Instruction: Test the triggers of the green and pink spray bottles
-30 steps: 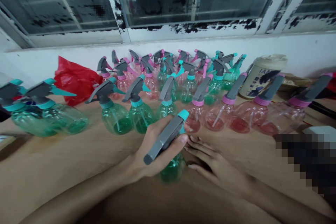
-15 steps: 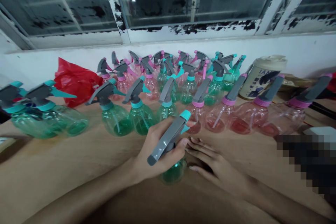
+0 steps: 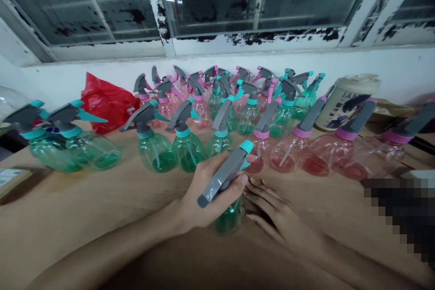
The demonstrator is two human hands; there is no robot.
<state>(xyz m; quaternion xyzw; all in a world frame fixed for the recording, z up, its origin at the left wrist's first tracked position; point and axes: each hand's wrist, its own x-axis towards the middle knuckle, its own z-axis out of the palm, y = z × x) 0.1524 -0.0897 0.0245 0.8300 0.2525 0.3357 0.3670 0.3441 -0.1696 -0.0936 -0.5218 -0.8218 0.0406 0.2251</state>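
Note:
My left hand [image 3: 212,188] is wrapped round the neck of a green spray bottle [image 3: 228,218] near the table's front edge. The bottle's grey trigger head has a teal nozzle that points away to the right. My right hand [image 3: 272,208] lies on the table just right of this bottle, fingers stretched out and holding nothing; its fingertips come close to the bottle, and whether they touch it I cannot tell. Behind the hands runs a row of spray bottles: green ones [image 3: 188,152] with teal collars on the left, pink ones [image 3: 282,158] with pink collars on the right.
More pink and green spray bottles [image 3: 251,115] crowd the back of the wooden table [image 3: 112,204] by the wall. A red plastic bag [image 3: 105,108] lies at back left. A white canister [image 3: 346,102] stands at back right. Windows rise above.
The whole view has shifted slightly to the right. My left hand keeps its grip on the green spray bottle, and my right hand stays flat beside it.

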